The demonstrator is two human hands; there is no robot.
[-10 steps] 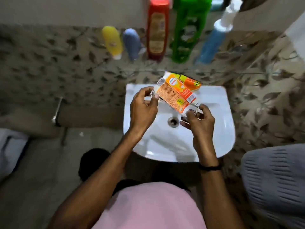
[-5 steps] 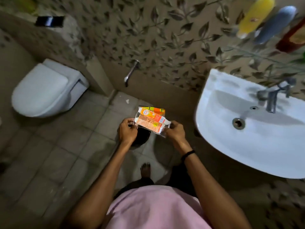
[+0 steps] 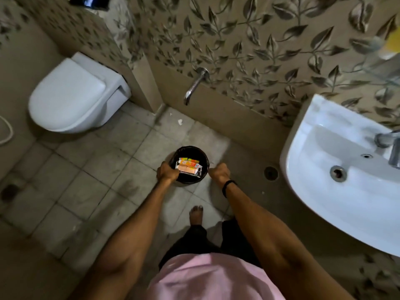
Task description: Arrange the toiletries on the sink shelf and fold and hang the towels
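Orange packets (image 3: 188,166), about two, sit in one black bin (image 3: 190,180).

Orange packets (image 3: 188,166) are seen inside a black bin (image 3: 190,150) at frame centre, flanked by both hands: left hand (image 3: 167,173), right hand (image 3: 219,172).

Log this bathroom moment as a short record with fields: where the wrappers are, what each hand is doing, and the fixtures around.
wrappers: orange packets over the mouth of the black bin; released or not, cannot tell
left hand: at the bin's left rim, touching the packets' edge
right hand: fist closed, beside the bin's right rim, apart from the packets
bin location: on the floor tiles, between toilet and sink
toilet: lid closed, upper left
sink: right
wall tap: above the bin
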